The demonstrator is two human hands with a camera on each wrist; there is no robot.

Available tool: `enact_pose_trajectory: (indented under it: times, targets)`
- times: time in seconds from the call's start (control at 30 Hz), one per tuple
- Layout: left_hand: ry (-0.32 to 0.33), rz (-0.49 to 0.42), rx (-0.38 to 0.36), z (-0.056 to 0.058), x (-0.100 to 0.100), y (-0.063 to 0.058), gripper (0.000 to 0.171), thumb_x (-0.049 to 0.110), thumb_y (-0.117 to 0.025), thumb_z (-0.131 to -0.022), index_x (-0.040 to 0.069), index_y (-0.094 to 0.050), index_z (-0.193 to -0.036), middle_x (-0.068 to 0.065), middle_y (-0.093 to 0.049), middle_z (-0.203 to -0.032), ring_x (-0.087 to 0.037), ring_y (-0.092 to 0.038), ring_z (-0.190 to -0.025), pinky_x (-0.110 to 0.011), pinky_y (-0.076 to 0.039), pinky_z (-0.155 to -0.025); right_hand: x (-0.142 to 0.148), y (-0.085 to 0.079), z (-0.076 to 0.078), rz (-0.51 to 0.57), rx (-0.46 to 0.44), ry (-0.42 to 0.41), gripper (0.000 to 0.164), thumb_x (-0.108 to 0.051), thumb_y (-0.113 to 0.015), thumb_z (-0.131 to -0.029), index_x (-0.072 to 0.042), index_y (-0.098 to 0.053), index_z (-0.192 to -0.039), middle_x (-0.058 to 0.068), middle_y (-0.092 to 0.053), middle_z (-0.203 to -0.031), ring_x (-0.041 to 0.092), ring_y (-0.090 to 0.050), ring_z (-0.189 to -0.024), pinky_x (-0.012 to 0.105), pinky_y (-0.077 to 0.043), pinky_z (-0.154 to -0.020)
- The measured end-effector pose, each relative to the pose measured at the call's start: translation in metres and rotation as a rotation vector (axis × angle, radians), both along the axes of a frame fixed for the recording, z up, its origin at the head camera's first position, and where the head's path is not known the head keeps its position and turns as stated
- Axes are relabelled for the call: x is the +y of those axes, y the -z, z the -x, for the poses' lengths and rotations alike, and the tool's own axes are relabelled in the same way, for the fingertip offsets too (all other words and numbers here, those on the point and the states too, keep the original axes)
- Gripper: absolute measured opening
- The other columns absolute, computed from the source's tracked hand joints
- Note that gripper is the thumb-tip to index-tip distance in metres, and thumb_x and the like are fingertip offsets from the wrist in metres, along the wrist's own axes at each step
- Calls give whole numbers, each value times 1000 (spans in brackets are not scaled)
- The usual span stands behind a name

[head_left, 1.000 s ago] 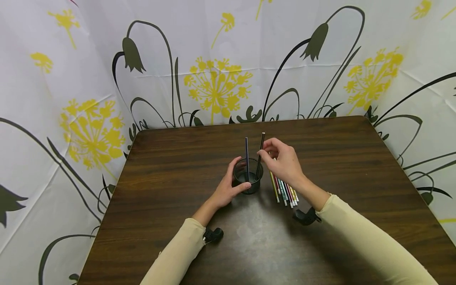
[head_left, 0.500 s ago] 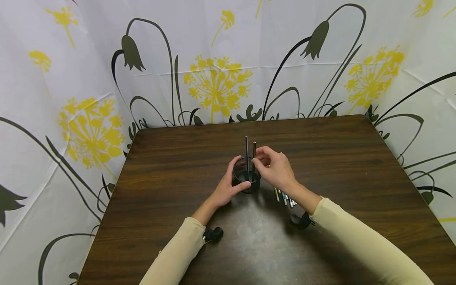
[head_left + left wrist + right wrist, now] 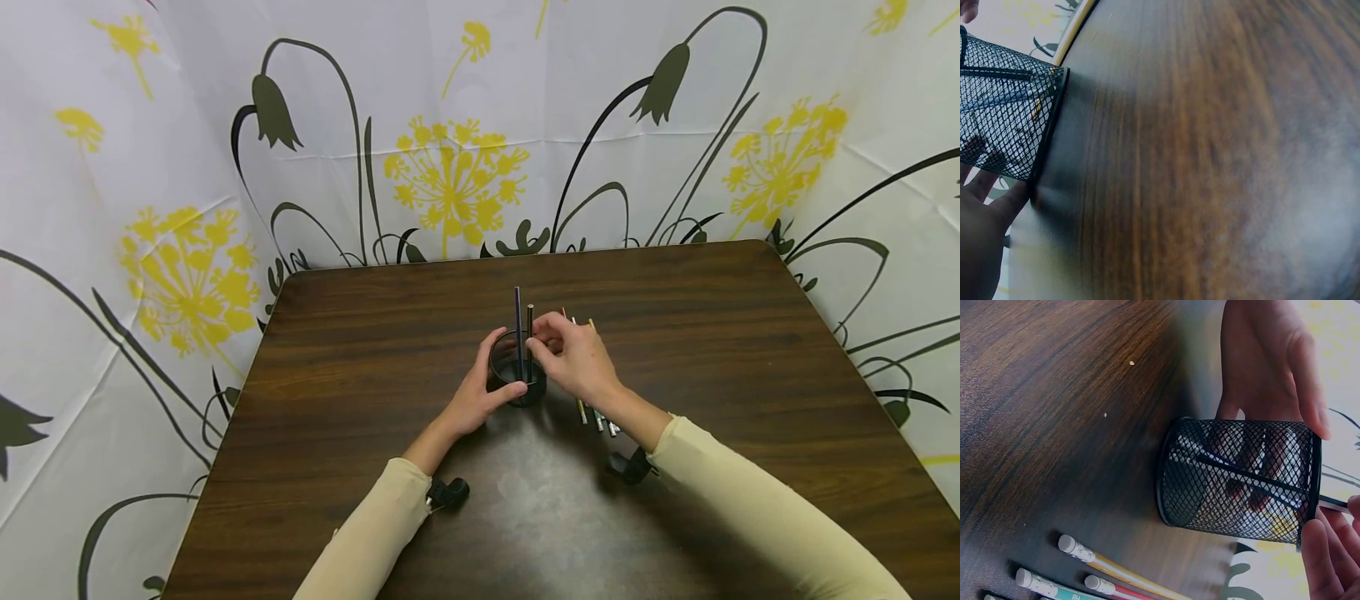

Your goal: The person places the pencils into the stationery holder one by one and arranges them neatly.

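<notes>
we see the left hand curled round a black mesh pencil cup; the right hand, arched at its rim, pinches an upright dark pencil.

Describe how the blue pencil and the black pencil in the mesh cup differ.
In the head view, the blue pencil reaches higher than the black pencil. The right hand pinches the black pencil, while the blue pencil is unheld. Both are slim and roughly upright inside the mesh cup.
</notes>
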State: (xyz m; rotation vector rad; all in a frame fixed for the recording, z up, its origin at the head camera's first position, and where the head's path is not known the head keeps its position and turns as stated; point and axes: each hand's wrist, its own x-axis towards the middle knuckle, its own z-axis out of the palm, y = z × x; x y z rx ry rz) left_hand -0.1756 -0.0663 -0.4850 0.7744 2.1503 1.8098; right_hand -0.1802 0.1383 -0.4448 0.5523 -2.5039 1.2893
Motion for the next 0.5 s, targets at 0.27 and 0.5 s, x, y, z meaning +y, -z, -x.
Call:
enact_pose_trajectory:
  times: [0.27, 0.5]
  targets:
    - [11, -7, 0, 0, -1, -1, 80, 7, -64, -94, 11, -13, -155, -22, -36, -150, -44, -33, -137, -63, -22, -109, -3, -2, 2, -14, -30, 45, 14, -11, -72, -89, -6, -66, -101, 3, -73, -84, 13, -69, -68, 36, -55, -64]
    - [-7, 11, -5, 0, 2, -2, 79, 7, -64, -93, 10, -14, -155, -20, -36, -150, -40, -33, -138, -63, -23, -109, -6, -4, 5, -24, -46, 93, 13, -12, -73, -89, -6, -66, -99, 3, -73, -82, 17, -70, -68, 36, -55, -63]
